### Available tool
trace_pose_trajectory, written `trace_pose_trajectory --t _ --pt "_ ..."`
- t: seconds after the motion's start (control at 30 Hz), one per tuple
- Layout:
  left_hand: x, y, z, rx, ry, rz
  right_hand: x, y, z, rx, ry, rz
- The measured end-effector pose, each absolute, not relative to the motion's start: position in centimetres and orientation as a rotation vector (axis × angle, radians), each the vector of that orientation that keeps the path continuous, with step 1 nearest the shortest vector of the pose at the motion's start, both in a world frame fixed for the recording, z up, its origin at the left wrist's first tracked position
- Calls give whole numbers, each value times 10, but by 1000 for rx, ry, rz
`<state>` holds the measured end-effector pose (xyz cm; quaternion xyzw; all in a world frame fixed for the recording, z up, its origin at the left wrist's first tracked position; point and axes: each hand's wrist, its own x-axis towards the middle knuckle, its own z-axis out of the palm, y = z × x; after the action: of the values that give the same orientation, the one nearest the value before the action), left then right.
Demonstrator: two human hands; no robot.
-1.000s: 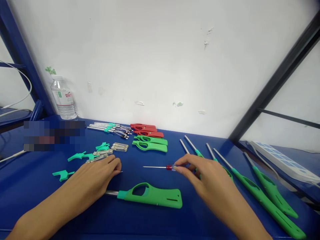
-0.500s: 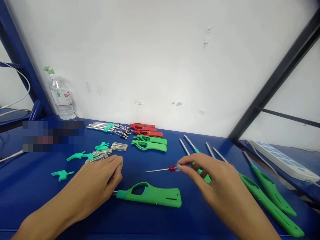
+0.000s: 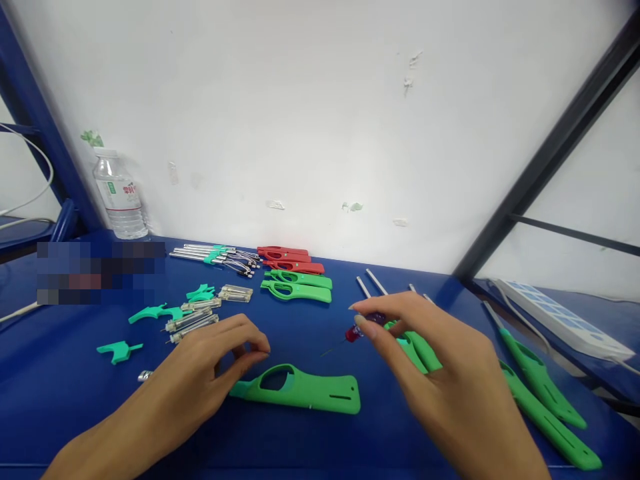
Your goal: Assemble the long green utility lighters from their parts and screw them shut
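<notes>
My right hand [image 3: 425, 340] pinches a small screwdriver [image 3: 353, 333] with a red and clear handle. Its thin shaft points down to the left, apart from everything. A green stick lighter [image 3: 320, 392] lies flat in front of me, handle to the right. My left hand [image 3: 220, 360] is over the lighter's neck and hides most of its metal tube, whose tip [image 3: 145, 376] shows beyond the wrist. The left thumb and forefinger are bent close together; whatever they may hold is too small to make out.
Teal triggers [image 3: 119, 351] and clear fuel tanks [image 3: 193, 323] lie left. Behind are metal tubes with wires [image 3: 205, 253], red shells [image 3: 295, 267] and green shells [image 3: 300, 292]. Several green lighters [image 3: 545, 413] lie right, near a power strip [image 3: 565, 320]. A water bottle [image 3: 120, 200] stands back left.
My left hand has moved right, over the lighter's neck, uncovering the clear tanks and the tube's tip. My right hand has tilted the screwdriver from nearly level to pointing down.
</notes>
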<state>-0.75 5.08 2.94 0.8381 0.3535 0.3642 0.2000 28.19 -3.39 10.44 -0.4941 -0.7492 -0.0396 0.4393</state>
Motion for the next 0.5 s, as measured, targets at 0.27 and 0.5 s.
trace_pose_trajectory --t 0.27,0.5 --pt "-2 45 29 2344 914 1090 273 -35 106 -1174 -1897 -55" --pt "0 41 30 2239 941 1127 272 -39 107 -1146 -1884 -79"
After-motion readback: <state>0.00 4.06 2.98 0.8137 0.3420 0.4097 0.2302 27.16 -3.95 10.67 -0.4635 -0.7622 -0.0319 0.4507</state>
